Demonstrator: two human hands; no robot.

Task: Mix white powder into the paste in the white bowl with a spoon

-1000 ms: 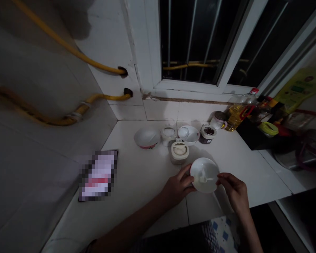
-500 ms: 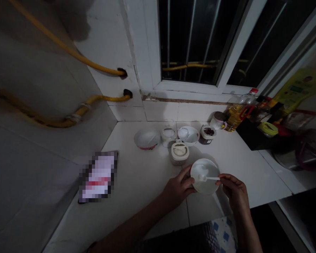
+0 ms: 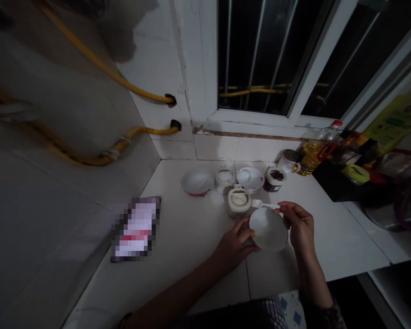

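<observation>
My left hand [image 3: 238, 242] grips the left rim of a small white bowl [image 3: 269, 230], tilted a little above the counter. Between the thumb and fingers of my right hand [image 3: 296, 221] is the handle of a white spoon [image 3: 265, 204]. The spoon's head is beyond the bowl's far rim, beside an open square jar of white grains [image 3: 239, 201]. Behind that jar are a lidded-looking clear jar [image 3: 224, 180], a white bowl with a small round item in it [image 3: 255, 180], and a jar with dark red contents [image 3: 275, 179].
A larger bowl [image 3: 197, 183] stands at the back left. On the left lies a pixelated flat device [image 3: 136, 230]. A mug [image 3: 289, 161], an oil bottle [image 3: 311, 153] and a black box [image 3: 332, 180] line the back right.
My right hand has lifted the spoon out of the bowl and moved it up toward the jar of white grains. My left hand still holds the bowl. The view has shifted slightly.
</observation>
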